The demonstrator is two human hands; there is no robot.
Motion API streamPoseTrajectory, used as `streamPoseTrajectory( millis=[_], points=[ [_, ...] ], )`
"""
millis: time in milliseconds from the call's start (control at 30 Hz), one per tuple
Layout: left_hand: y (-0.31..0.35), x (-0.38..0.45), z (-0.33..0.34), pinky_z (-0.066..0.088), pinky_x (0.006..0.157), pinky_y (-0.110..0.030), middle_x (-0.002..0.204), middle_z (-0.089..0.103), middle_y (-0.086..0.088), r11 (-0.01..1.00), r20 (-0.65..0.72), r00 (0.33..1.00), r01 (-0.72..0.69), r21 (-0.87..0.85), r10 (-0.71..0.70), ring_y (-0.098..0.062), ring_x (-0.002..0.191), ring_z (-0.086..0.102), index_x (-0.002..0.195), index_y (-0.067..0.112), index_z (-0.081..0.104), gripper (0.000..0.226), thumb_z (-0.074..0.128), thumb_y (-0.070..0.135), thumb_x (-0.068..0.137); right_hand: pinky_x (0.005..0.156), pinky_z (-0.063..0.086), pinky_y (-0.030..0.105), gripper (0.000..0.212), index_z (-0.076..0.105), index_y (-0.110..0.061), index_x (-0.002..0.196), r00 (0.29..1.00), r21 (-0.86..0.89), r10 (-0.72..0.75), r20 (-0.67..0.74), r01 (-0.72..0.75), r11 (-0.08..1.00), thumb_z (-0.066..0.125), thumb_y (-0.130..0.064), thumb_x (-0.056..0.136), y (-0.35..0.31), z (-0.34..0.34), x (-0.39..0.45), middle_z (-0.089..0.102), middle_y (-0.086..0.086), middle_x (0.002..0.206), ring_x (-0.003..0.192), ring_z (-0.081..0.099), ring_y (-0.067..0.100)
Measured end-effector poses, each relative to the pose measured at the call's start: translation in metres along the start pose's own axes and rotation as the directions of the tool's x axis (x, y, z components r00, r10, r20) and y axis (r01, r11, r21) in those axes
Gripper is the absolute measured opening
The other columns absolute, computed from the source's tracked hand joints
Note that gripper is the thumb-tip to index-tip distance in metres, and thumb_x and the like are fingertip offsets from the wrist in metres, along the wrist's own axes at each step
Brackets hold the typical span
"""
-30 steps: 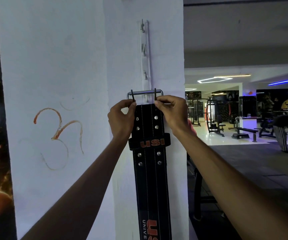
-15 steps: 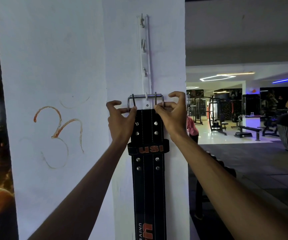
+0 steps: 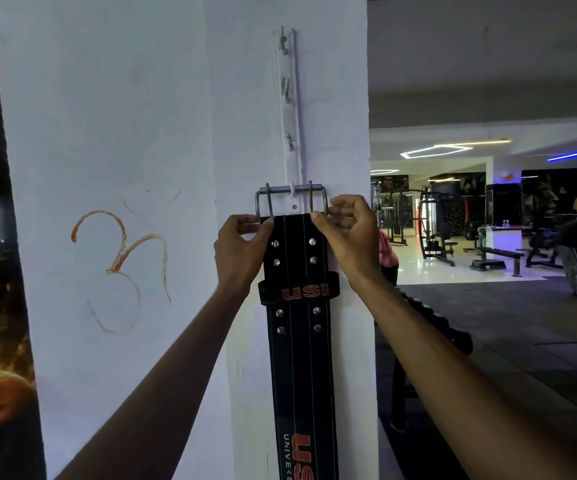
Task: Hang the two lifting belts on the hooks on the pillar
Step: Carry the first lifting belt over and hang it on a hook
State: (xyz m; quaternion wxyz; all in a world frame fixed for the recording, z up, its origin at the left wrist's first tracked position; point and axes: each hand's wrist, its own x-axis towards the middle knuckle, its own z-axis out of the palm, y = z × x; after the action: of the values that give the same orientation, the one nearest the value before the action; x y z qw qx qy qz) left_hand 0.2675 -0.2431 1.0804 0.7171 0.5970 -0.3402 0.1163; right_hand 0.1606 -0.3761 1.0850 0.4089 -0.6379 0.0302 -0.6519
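Both the left hand (image 3: 242, 251) and the right hand (image 3: 349, 237) pinch the top of a black belt (image 3: 299, 341), its buckle (image 3: 290, 199) looped over the lowest hook (image 3: 292, 189) on the pillar (image 3: 245, 98). Next seems to be letting go gently and checking that it hangs.

A black leather lifting belt (image 3: 301, 341) with white stitching, metal rivets and orange "USI" lettering hangs straight down the white pillar (image 3: 245, 98). Its steel double-prong buckle (image 3: 290, 200) sits over the lowest hook (image 3: 292, 189) of a vertical white hook rail (image 3: 289, 98), whose three upper hooks are bare.
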Motion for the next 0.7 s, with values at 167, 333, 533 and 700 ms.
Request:
streamPoseTrajectory(
  millis=[167, 333, 533, 700],
  points=[
    [-0.011, -0.020, -0.011, 0.064, 0.088, -0.047, 0.097, 0.079, -0.005, 1.000, 0.132, 0.991, 0.017, 0.014, -0.018, -0.022, 0.088, 0.078, 0.106, 0.013, 0.076, 0.028, 0.075, 0.037, 0.090, 0.079, 0.058, 0.021, 0.035, 0.062, -0.016, 0.108, 0.999, 0.003, 0.015, 0.043, -0.015, 1.000, 0.081, -0.021, 0.079, 0.011, -0.006, -0.025, 0.070, -0.004, 0.101, 0.090, 0.069, 0.008],
    [-0.019, -0.024, -0.018, 0.060, 0.095, -0.051, 0.099, 0.078, -0.008, 0.995, 0.151, 0.988, 0.003, 0.097, -0.017, -0.025, 0.097, 0.075, 0.107, 0.010, 0.077, 0.021, 0.074, 0.024, 0.092, 0.074, 0.055, 0.021, 0.019, 0.064, -0.014, 0.101, 0.996, -0.071, 0.069, 0.050, -0.065, 0.995, 0.074, -0.013, 0.085, 0.018, -0.010, -0.038, 0.070, -0.008, 0.090, 0.079, 0.068, -0.001],
    [-0.025, -0.053, -0.027, 0.057, 0.083, -0.025, 0.105, 0.074, 0.007, 0.988, 0.069, 0.997, -0.034, 0.150, 0.024, -0.003, 0.086, 0.072, 0.119, 0.021, 0.070, 0.034, 0.073, 0.040, 0.092, 0.075, 0.056, 0.029, 0.017, 0.063, -0.014, 0.105, 0.990, -0.317, -0.136, -0.041, 0.116, 0.941, 0.064, -0.014, 0.088, 0.007, -0.017, -0.075, 0.060, -0.016, 0.096, 0.089, 0.064, 0.008],
    [-0.079, -0.121, -0.056, 0.054, 0.078, -0.015, 0.104, 0.073, 0.009, 0.972, 0.031, 0.999, -0.037, 0.231, 0.031, -0.001, 0.090, 0.070, 0.116, 0.021, 0.068, 0.024, 0.069, 0.034, 0.096, 0.091, 0.046, 0.033, 0.020, 0.064, -0.011, 0.106, 0.950, -0.513, -0.293, 0.108, 0.306, 0.802, 0.060, -0.009, 0.086, 0.013, -0.036, -0.164, 0.065, 0.002, 0.108, 0.104, 0.059, 0.022]
  ],
)
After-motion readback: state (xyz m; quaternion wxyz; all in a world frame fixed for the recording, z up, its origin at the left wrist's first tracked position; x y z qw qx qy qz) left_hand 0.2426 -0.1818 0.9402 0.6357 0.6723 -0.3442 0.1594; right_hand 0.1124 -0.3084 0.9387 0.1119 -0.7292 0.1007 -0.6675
